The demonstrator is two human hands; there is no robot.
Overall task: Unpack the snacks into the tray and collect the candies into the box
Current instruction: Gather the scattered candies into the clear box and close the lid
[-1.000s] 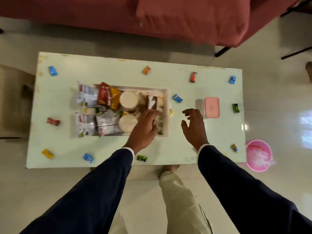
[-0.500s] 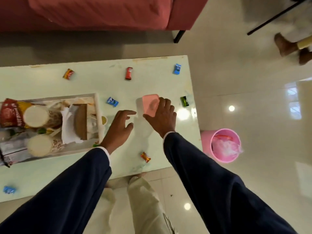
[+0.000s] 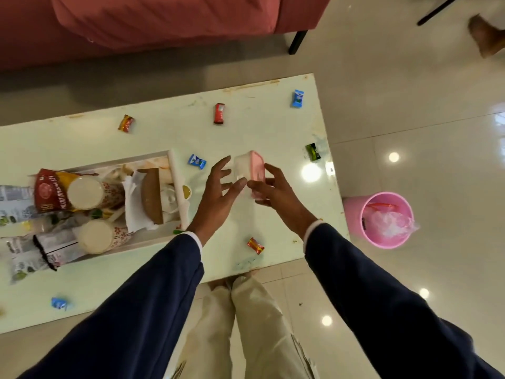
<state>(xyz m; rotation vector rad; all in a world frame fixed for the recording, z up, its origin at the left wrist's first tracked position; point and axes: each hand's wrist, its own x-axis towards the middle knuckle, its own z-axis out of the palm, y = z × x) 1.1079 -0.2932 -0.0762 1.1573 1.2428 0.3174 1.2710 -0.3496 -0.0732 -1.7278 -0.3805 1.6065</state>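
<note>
The small translucent box with a pink lid [image 3: 250, 170], flat on the pale green table [image 3: 259, 127] half a second ago, is now lifted and tilted at frame centre, pinched by the right hand [image 3: 276, 191]; the left hand [image 3: 218, 192], fingers spread, has closed in to touch it.

Wrapped candies on the worktop: seven clearly seen, e.g. red [image 3: 219, 113], blue [image 3: 297, 98], green [image 3: 313, 152]
Lidded cups in tray: two [image 3: 85, 192] [image 3: 95, 236]
Boxes: one [image 3: 250, 172]
Pink bins: one [image 3: 385, 219]
Hands: two [image 3: 218, 195] [image 3: 281, 194]

Pale green table [image 3: 153, 138], snack-filled tray [image 3: 177, 184], wrapped candies scattered around: red [image 3: 219, 113], blue [image 3: 297, 98], green [image 3: 313, 152]
</note>
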